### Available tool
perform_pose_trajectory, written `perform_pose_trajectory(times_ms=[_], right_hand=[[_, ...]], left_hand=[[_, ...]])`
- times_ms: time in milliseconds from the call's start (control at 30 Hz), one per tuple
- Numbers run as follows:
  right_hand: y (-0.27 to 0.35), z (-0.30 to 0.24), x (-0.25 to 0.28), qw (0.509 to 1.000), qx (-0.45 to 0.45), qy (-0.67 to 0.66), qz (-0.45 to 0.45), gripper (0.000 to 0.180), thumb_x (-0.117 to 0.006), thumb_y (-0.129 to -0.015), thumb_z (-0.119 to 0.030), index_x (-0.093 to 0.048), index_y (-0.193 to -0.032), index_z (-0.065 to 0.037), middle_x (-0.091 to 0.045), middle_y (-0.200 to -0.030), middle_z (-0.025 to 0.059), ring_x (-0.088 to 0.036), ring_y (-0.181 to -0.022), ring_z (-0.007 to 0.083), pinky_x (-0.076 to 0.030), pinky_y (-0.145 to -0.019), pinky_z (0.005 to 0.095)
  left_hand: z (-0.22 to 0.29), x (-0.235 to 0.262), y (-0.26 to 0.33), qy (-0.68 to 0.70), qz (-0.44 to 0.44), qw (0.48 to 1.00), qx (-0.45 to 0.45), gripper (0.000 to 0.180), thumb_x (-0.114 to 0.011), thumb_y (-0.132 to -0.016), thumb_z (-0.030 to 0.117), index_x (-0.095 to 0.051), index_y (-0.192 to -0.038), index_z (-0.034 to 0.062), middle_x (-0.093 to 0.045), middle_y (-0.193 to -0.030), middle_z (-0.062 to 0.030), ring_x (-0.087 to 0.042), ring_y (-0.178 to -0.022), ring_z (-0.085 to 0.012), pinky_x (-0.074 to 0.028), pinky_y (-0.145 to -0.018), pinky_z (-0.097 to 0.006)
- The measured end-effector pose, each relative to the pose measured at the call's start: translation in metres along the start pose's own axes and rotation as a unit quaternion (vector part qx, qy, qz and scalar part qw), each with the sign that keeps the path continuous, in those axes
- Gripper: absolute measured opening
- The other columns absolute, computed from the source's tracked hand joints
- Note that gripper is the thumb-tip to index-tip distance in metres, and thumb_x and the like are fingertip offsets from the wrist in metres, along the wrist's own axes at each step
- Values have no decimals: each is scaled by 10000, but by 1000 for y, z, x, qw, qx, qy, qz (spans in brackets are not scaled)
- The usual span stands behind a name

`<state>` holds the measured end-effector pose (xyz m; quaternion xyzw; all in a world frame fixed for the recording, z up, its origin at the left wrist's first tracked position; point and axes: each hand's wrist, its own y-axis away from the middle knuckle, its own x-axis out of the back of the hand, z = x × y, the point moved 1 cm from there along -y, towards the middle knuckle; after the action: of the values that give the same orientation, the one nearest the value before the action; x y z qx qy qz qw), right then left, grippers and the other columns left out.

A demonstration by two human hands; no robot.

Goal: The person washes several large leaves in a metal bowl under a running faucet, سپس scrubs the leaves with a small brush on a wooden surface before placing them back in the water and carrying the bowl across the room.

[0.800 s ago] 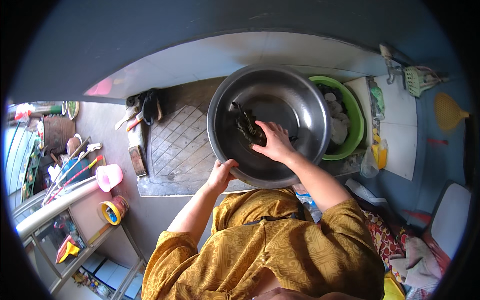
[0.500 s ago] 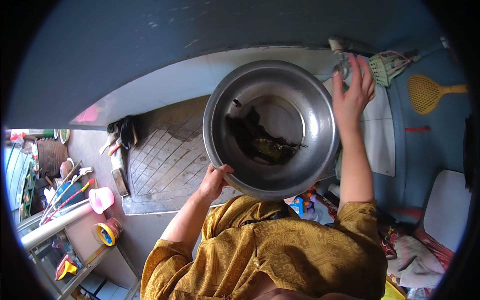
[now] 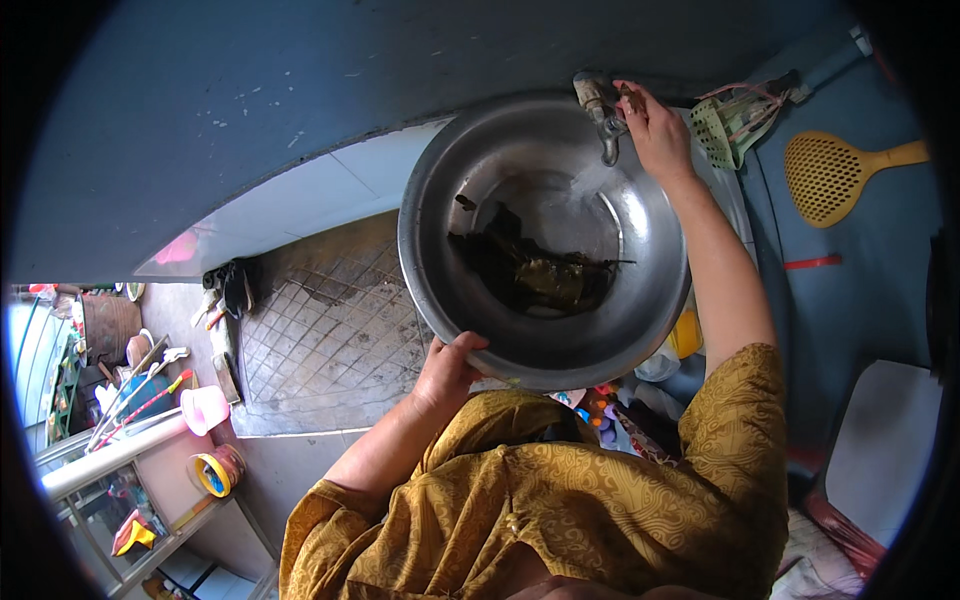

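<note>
A wide steel basin hangs in front of me, held at its near left rim by my left hand, whose fingers are closed on it. Dark, wet leaf-like pieces lie at its bottom; their exact kind I cannot tell. The metal tap on the wall reaches over the basin's far rim. My right hand is closed around the tap's handle, which the fingers mostly hide. A whitish streak of water shows under the spout, inside the basin.
On the right wall hang a yellow perforated skimmer and a pale green basket. Below left is a grooved wash floor with a raised edge. A pink tub and a yellow-rimmed bucket stand at the far left.
The basin has moved up and under the tap. My right hand, open near the tap before, now closes on its handle. Water shows below the spout.
</note>
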<state>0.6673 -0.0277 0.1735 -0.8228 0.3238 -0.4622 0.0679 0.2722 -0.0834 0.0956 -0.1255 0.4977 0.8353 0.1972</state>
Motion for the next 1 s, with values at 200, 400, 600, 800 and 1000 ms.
perform_pose_trajectory(times_ms=[200,400,600,800,1000], right_hand=[[62,-32,22,948,306,-23,80,150,-505,-742,83,-594,-728,-39,-621,-787,100,-606,-786,298,-471,-728,380],[104,-11,-34,934,4,0,-358,402,-638,-851,-468,-654,-842,-67,-666,-952,133,-647,-913,318,-515,-783,434],[138,-35,-76,878,106,2,-466,394,-681,-775,-324,-626,-1048,-45,-651,-1020,196,-632,-1029,352,-501,-882,474],[75,41,-63,934,-105,-38,-339,363,-571,-833,-166,-523,-1157,-9,-614,-1124,262,-600,-1048,424,-505,-861,487],[79,53,-70,957,-37,69,-280,418,-628,-879,-273,-528,-1205,-32,-594,-1159,219,-582,-1108,376,-499,-901,454]], left_hand=[[-4,-27,9,38,45,998,-21,213,-607,-857,54,-572,-1051,-25,-639,-938,-132,-674,-811,-257,-588,-737,-360],[-12,-2,3,-213,15,973,-91,207,-665,-847,45,-609,-1043,9,-645,-972,-110,-671,-883,-243,-567,-783,-358],[-13,-21,7,-21,87,996,-24,221,-617,-832,41,-535,-1034,9,-591,-956,-130,-636,-871,-281,-576,-723,-385],[7,-29,24,-316,40,944,-90,231,-639,-826,43,-558,-1041,18,-600,-979,-129,-640,-878,-264,-564,-767,-360],[0,-29,23,-350,0,929,-123,273,-687,-792,-16,-600,-1050,2,-628,-952,-143,-655,-885,-257,-540,-781,-337]])
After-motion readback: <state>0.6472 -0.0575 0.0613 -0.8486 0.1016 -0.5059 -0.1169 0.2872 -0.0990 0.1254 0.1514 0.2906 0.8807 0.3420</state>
